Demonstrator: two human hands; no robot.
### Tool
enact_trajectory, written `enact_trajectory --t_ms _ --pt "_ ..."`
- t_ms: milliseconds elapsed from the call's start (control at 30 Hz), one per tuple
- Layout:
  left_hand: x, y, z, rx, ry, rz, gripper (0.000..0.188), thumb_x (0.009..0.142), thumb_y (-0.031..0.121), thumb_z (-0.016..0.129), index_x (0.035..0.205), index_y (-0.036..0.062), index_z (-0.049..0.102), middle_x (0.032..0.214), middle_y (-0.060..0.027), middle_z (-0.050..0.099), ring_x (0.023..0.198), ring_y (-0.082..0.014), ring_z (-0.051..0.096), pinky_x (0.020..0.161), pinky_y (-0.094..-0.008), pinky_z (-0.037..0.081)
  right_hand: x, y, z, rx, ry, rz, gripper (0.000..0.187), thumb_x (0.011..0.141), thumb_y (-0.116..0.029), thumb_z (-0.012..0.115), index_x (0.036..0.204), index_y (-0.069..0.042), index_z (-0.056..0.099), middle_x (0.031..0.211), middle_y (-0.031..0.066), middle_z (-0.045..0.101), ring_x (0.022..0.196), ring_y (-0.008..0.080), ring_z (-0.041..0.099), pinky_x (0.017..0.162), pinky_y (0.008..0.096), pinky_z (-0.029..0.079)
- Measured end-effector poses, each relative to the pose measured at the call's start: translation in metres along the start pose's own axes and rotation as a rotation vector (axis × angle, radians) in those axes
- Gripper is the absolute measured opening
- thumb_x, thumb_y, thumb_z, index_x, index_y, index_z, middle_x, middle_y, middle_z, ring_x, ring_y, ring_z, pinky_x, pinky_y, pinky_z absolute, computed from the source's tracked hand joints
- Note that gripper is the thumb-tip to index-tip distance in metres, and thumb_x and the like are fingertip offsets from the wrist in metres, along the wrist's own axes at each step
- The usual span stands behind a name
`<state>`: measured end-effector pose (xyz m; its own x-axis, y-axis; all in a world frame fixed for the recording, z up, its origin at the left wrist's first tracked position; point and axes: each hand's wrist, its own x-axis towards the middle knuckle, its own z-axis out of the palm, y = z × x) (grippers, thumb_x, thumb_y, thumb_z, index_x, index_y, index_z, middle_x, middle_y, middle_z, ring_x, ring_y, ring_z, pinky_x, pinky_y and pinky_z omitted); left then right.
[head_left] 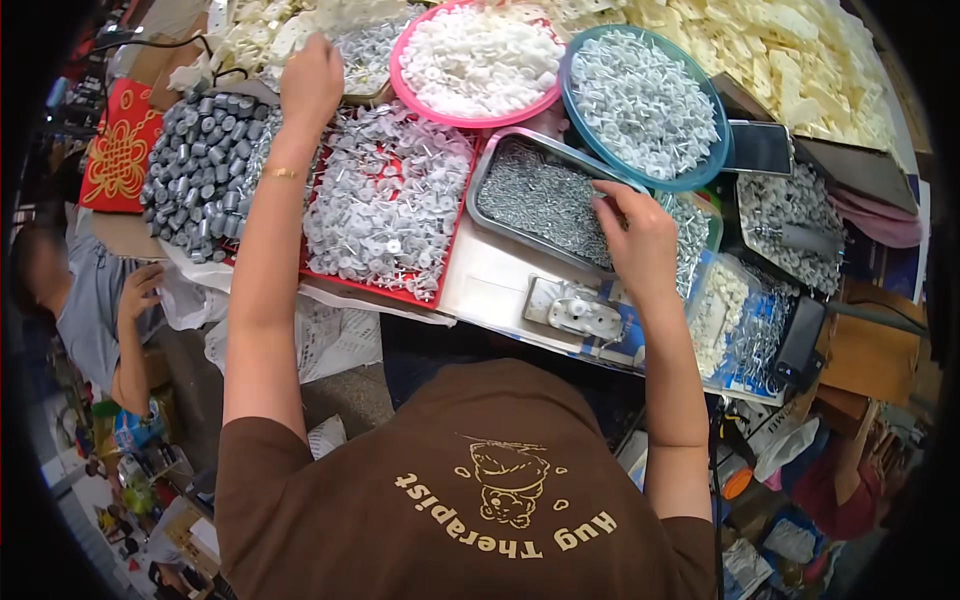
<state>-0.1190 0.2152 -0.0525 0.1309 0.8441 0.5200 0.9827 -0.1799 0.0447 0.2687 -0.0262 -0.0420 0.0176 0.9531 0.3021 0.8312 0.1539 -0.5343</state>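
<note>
Two hands (312,80) (642,232) well apart; right over edge of metal tray (530,244).

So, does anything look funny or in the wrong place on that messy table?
One thing looks a bit odd: the dark, phone-like slab next to the teal bowl. It lies among heaps of little parts, like the pale ones in that bowl, but doesn't look like one.
</note>
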Motion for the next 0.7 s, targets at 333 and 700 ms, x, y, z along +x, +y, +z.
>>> enact_trajectory --t_ms 333,700 --pt "-0.139 0.196 -0.122 -1.859 -0.667 -0.397 0.011 0.094 0.002 0.067 0.104 -0.0030 0.065 0.108 -0.0178 0.073 0.098 -0.0187 0.071 0.088 -0.0300 0.058 -0.021 -0.040 -0.017 1.101 -0.161 0.447 0.011 0.098 -0.003 0.061 0.106 0.006 0.064 0.094 0.0133 0.072 0.083 0.0154 0.070 0.076 0.0280 0.058" --pt "-0.180 0.231 -0.128 -1.929 -0.715 -0.443 0.011 0.097 -0.001 0.064 0.107 -0.0028 0.061 0.109 -0.0171 0.071 0.101 -0.0172 0.071 0.089 -0.0273 0.057 -0.047 -0.047 -0.024 1.236 -0.095 0.458 0.015 0.101 -0.005 0.059 0.111 0.005 0.062 0.099 0.0145 0.071 0.084 0.0161 0.071 0.078 0.0283 0.059"
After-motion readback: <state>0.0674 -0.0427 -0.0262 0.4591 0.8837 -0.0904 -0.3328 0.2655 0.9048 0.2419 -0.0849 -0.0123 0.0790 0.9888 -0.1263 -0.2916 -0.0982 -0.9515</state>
